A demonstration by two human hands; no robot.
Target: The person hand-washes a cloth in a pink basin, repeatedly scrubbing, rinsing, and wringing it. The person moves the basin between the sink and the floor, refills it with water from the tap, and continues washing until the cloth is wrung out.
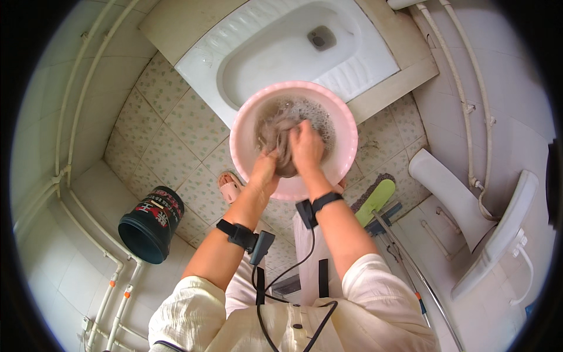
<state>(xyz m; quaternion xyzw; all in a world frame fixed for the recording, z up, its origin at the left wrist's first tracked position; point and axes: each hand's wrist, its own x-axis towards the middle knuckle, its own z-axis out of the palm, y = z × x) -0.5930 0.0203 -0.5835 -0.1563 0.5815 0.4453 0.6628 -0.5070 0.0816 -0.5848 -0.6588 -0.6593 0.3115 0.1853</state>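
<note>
A pink plastic basin (239, 145) holds murky, sudsy water (323, 116) and a wet brown-grey cloth (275, 127). Both of my hands are inside it. My left hand (265, 165) grips the near left part of the cloth, its fingertips partly hidden by the folds. Slightly farther in, my right hand (306, 143) is closed on the cloth's right side, knuckles upward. The cloth lies bunched between the two hands, part of it in the water. Foam gathers mostly along the far right of the water.
Beyond the basin is a white squat toilet (246, 57) on a raised ledge (396, 92). A dark bucket (151, 224) bearing writing hangs or leans at left. Right stand a green flat mop (376, 200) and a white pedestal washbasin (497, 237). Cables (308, 259) trail from my wrists.
</note>
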